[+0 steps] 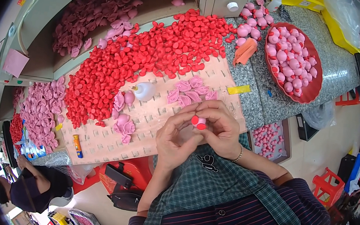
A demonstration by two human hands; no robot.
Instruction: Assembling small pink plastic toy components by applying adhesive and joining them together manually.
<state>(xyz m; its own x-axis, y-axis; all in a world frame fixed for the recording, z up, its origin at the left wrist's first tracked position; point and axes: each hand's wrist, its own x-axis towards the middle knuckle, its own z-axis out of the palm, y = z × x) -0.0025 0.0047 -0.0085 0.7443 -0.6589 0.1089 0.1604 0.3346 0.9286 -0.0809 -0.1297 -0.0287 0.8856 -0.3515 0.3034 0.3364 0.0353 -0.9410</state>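
Note:
Between the fingertips of both hands is a small pink piece [202, 120] with red oval ends facing me. My left hand [174, 141] pinches it from the left, and my right hand [222, 129] closes on it from the right. Just beyond the hands lies a cluster of pink petal-shaped pieces [191, 90] on the pale pink mat [166, 111]. To their left stands a white squeeze bottle [145, 91] with a thin tip. More pink pieces [124, 126] lie left of the bottle.
A large pile of red oval pieces [151, 57] covers the mat's far side. At right, a red bowl [315, 92] holds pink-and-red balls. A yellow tube [78, 146] lies near the left edge. Another person [36, 185] works at lower left; a red stool [329, 187] stands right.

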